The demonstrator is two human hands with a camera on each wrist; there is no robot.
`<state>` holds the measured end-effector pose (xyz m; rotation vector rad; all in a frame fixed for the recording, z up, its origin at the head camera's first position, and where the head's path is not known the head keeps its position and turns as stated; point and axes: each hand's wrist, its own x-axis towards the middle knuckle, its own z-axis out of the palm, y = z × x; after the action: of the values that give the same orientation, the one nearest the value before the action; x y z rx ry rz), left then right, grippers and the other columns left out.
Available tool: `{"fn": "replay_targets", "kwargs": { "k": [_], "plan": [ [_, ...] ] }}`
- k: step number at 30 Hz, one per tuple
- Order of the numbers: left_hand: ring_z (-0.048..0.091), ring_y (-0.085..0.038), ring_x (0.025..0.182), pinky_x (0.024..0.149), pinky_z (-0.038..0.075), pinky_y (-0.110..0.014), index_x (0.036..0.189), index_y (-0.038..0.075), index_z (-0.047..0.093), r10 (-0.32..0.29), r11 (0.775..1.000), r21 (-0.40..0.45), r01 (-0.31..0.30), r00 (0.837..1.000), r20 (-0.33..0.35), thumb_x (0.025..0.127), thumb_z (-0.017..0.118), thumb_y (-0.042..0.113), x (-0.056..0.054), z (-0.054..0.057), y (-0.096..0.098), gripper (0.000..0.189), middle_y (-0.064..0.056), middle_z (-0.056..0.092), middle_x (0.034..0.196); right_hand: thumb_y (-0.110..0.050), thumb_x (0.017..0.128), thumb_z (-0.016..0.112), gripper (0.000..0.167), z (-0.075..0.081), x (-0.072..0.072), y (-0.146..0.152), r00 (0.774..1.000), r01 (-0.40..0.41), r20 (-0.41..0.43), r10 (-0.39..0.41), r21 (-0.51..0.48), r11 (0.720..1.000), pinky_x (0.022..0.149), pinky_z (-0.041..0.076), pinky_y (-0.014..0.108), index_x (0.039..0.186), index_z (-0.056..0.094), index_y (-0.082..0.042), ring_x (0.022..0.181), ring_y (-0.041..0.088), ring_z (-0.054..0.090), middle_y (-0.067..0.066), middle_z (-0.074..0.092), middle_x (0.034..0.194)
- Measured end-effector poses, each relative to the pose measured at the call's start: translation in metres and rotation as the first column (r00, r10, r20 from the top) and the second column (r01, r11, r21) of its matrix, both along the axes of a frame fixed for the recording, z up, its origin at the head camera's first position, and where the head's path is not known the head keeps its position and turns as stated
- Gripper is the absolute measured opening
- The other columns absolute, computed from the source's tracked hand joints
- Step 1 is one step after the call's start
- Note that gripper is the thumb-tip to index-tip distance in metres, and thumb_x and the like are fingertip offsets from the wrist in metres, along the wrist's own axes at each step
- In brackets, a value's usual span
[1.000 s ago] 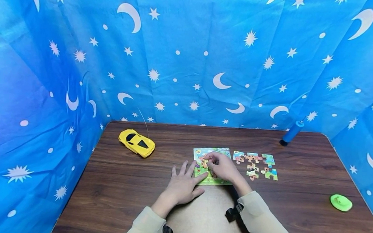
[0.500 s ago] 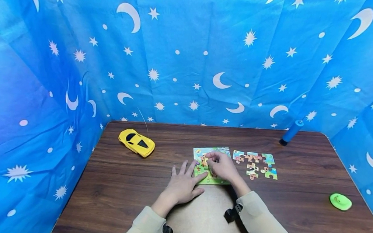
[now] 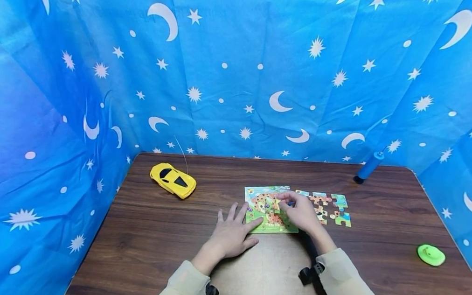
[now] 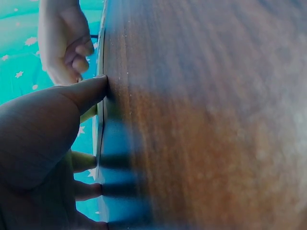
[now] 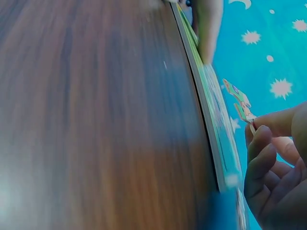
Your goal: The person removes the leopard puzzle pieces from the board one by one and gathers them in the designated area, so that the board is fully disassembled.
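Note:
A square puzzle board [image 3: 260, 229] with a spotted animal picture lies flat on the table. My left hand [image 3: 229, 238] rests with spread, straight fingers at the board's left side; the thumb reaches over its lower left part. Above the board's right half, my right hand [image 3: 304, 214] pinches a puzzle piece [image 5: 238, 101] between thumb and forefinger. In the right wrist view this piece is raised off the board and tilted. Several loose puzzle pieces [image 3: 342, 218] lie to the right of the board, some partly hidden by the right hand.
The dark wooden table [image 3: 152, 248] carries a yellow toy car [image 3: 173, 181] at the back left. A blue cylinder with a black end [image 3: 368, 168] is at the back right. Near the right edge sits a small green object [image 3: 431, 255]. A blue star-and-moon curtain [image 3: 229, 73] surrounds the table.
My right hand has moved right across the board with the puzzle piece pinched, uncovering more of the animal picture. My left hand has stayed where it was.

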<state>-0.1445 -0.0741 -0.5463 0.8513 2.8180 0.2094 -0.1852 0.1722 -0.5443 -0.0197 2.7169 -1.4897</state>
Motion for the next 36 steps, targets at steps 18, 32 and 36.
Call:
{"fn": "replay_targets", "kwargs": {
  "k": [18, 32, 36],
  "plan": [
    [0.016, -0.046, 0.154, 0.110, 0.021, -0.079, 0.161, 0.044, 0.037, -0.004, 1.000, 0.010, 0.004, 1.000, -0.008, 0.105, 0.048, 0.059, -0.001, 0.000, -0.002, 0.059, -0.012, 0.015, 0.172, -0.009, 0.101, 0.062, 0.021, 0.005, 0.016, 0.070, 0.996, 0.078, 0.045, -0.079, 0.017, 0.997, 0.054, 0.053, 0.033, 0.118, 0.070, 0.000, 0.062, 0.021, 0.059, 0.013, 0.064, 0.097],
    [0.017, -0.045, 0.155, 0.110, 0.021, -0.079, 0.161, 0.044, 0.037, -0.010, 1.000, 0.021, 0.010, 1.000, -0.007, 0.105, 0.048, 0.059, -0.001, -0.004, -0.002, 0.058, -0.012, 0.015, 0.172, -0.004, 0.095, 0.062, 0.019, 0.006, 0.018, 0.072, 0.996, 0.067, 0.049, -0.074, 0.133, 0.989, 0.056, 0.049, 0.032, 0.112, 0.071, 0.000, 0.060, 0.018, 0.060, 0.010, 0.064, 0.089],
    [0.016, -0.045, 0.155, 0.111, 0.021, -0.079, 0.161, 0.044, 0.037, -0.010, 1.000, 0.023, 0.010, 1.000, 0.006, 0.105, 0.048, 0.059, -0.001, -0.003, -0.002, 0.058, -0.012, 0.015, 0.173, -0.004, 0.095, 0.063, 0.018, 0.005, 0.017, 0.071, 0.996, 0.072, 0.047, -0.080, 0.152, 0.986, 0.056, 0.049, 0.032, 0.110, 0.072, -0.002, 0.060, 0.018, 0.060, 0.009, 0.065, 0.088]
  ]
}}
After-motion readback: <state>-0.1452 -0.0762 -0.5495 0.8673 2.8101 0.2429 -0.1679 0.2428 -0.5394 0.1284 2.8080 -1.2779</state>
